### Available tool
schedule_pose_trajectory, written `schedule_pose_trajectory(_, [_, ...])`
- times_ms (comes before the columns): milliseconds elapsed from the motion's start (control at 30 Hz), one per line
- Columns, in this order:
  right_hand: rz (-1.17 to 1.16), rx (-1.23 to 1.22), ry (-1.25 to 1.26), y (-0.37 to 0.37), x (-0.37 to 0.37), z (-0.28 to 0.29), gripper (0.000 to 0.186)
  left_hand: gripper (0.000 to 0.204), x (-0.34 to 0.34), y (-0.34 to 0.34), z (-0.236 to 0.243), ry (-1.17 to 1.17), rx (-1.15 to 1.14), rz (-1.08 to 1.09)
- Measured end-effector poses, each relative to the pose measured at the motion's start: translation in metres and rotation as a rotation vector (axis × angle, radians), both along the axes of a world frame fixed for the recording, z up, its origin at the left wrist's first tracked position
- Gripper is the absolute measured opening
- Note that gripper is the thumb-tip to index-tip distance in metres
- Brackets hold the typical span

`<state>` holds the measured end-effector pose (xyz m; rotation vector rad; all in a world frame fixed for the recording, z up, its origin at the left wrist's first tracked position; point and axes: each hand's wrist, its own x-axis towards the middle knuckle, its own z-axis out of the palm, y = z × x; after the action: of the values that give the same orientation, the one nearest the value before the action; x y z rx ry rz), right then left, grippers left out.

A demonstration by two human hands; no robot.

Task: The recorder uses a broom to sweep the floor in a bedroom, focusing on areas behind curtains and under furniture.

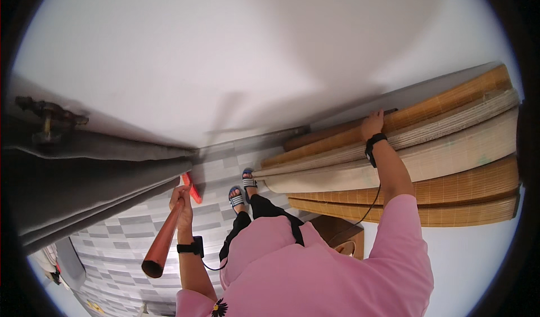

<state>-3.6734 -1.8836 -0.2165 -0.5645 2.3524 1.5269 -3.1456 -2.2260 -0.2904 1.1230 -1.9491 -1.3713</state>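
My left hand (180, 201) is closed round the red handle (162, 243) of a broom, whose red head (192, 188) rests on the floor beside grey draped material. My right hand (372, 124) has its fingers curled over a yellow-brown bamboo mat (433, 100) near a dark brown edge behind it. Several long mats lean together at the right, among them a pale cream one (450, 142) and more bamboo ones (439, 190).
A white wall (169, 58) faces me. Grey draped material (73, 187) fills the left, below a tarnished valve (50, 117). My sandalled feet stand on a grey patterned floor (124, 232). A brown wooden piece (337, 232) sits beside me at the lower right.
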Motion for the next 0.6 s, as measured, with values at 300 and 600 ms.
schedule_pose_trajectory(300, [-0.055, 0.005, -0.127, 0.08, -0.005, -0.02, 0.024, 0.006, 0.046, 0.015, -0.015, 0.04, 0.017, 0.113])
schedule_pose_trajectory(600, [0.124, -0.105, -0.132, 0.114, 0.04, 0.005, 0.029, 0.008, 0.063, 0.018, -0.011, 0.08, -0.035, 0.099])
